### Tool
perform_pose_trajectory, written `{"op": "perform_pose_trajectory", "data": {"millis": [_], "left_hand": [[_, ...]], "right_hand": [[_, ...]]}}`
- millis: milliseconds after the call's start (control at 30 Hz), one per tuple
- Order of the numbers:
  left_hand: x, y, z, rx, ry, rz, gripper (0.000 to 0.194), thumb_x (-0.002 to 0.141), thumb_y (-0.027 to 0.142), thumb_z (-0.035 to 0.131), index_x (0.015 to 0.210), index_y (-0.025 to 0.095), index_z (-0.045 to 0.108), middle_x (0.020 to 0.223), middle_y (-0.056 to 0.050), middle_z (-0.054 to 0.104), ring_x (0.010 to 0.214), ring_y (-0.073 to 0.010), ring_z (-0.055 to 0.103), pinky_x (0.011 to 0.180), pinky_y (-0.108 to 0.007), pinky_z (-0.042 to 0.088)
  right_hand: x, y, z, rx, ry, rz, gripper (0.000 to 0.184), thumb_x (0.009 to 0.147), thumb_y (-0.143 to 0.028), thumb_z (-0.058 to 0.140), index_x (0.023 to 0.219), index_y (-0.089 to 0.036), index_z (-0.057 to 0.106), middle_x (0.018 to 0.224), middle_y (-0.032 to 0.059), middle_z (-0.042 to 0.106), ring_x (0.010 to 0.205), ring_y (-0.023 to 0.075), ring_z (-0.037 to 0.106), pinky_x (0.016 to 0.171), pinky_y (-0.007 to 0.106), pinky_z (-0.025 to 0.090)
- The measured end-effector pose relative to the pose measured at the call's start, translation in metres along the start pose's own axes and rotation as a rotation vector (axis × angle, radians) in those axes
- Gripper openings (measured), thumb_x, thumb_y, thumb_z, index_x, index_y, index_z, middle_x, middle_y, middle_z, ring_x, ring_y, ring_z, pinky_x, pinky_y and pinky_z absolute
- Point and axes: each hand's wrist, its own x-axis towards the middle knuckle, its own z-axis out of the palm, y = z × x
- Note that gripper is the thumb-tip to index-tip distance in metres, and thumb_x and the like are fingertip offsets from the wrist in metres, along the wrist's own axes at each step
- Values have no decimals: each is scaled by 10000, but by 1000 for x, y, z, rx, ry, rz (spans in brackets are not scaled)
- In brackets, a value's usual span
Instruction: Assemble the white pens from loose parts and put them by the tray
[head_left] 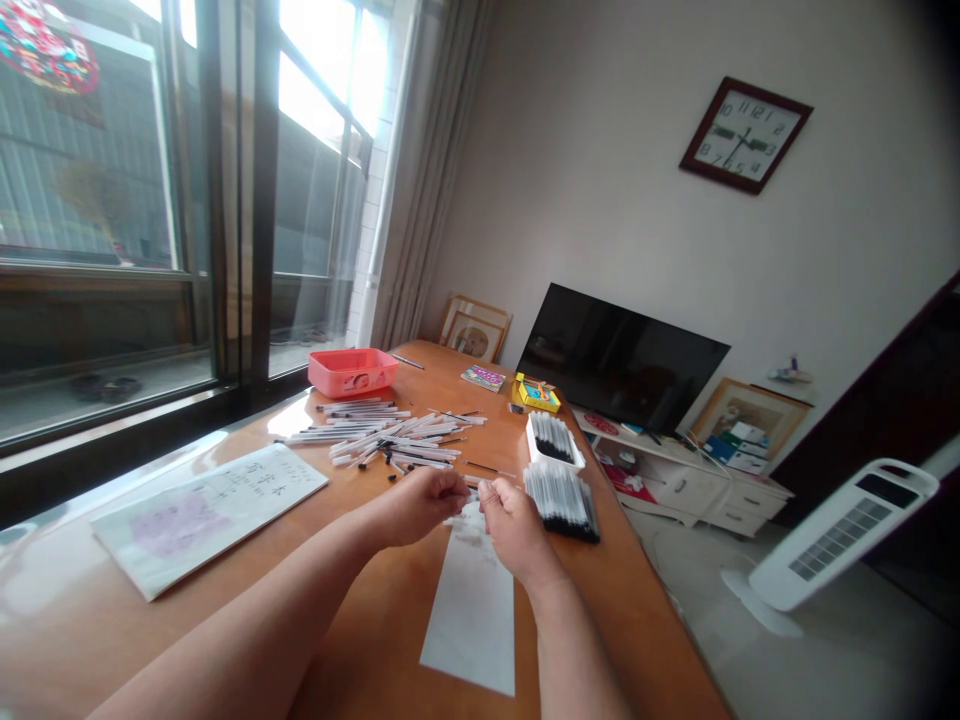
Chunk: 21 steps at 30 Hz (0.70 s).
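Observation:
My left hand (429, 503) and my right hand (513, 520) come close together over the table, fingers pinched. A thin piece shows faintly between the fingertips, too small to name. Below them lies a long white paper strip (474, 610) with grey smudges. Just beyond the left hand is a loose heap of white pen barrels (397, 436), with small black caps (391, 477) by its near edge. To the right of my right hand lies a stack of clear pens with black ends (559, 498). Behind it, a white box (574, 457) holds more such pens.
A red plastic basket (352, 373) stands at the table's window side, and a writing pad (214, 515) lies at the left. Farther back are a colourful booklet (484, 378) and a yellow box (538, 394). Beyond the table's right edge stand a television (619, 355) and a white tower fan (832, 535).

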Motion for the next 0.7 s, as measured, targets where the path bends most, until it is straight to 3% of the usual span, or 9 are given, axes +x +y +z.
{"op": "perform_pose_trajectory", "data": {"millis": [233,533,700], "left_hand": [[1,1,0,61,15,38,245,887,391,597,871,164,688,740,-11,594,691,-153,494,617,-249,386],[-4,8,-3,-7,-89,-47,378,934,494,518,868,167,695,814,-58,689,733,-188,597,690,-287,456],[-4,9,-2,40,-91,-40,376,921,494,552,824,163,701,734,-42,665,700,-179,568,661,-277,422]], "right_hand": [[3,6,4,93,15,79,502,987,-621,396,699,-228,519,581,-19,523,591,167,499,580,278,363],[-1,-2,0,55,33,-6,445,986,-564,454,690,-232,481,630,-27,517,610,156,461,593,271,349],[2,8,3,86,58,14,446,989,-569,450,704,-231,503,620,-30,492,610,160,453,584,274,337]]}}
